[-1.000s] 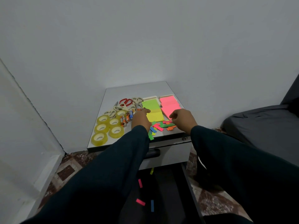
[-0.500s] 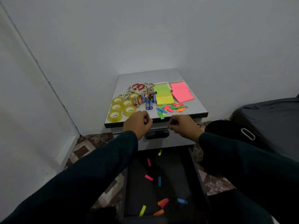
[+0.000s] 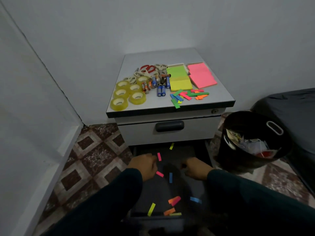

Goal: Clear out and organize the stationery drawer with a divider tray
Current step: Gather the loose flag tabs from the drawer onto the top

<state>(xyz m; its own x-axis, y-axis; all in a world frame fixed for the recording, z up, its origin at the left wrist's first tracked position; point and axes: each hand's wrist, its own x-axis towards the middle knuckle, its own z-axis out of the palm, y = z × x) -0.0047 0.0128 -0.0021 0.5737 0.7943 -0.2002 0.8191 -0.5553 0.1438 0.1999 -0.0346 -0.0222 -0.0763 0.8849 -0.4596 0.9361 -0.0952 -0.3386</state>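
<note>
Neon paper strips lie scattered on the dark floor of the open bottom drawer [image 3: 170, 188], pulled out toward the viewer below the closed upper drawer of the grey cabinet [image 3: 168, 109]. Both hands are lowered into the drawer's rear half. The left hand [image 3: 144, 166] has its fingers curled, and two pink strips lie touching or just beside its fingertips: one [image 3: 159, 156] near the knuckles with its long axis running front to back, another [image 3: 159, 174] at the lower edge of the hand, lying slantwise. The right hand [image 3: 196, 169] is likewise curled; whether either hand already pinches a strip cannot be told in the dim light. A blue strip [image 3: 170, 177] lies between the two hands, long axis front to back, about equally near each. Further strips, yellow, orange and blue, sit at the drawer's front, nearer the viewer than both hands. Both forearms reach forward and down, sleeves converging over the drawer.

On the cabinet top are tape rolls [image 3: 127, 94], scissors, batteries [image 3: 158, 84], sticky-note pads [image 3: 190, 77] and a heap of strips [image 3: 187, 96]. A black bin [image 3: 252, 142] stands to the right.
</note>
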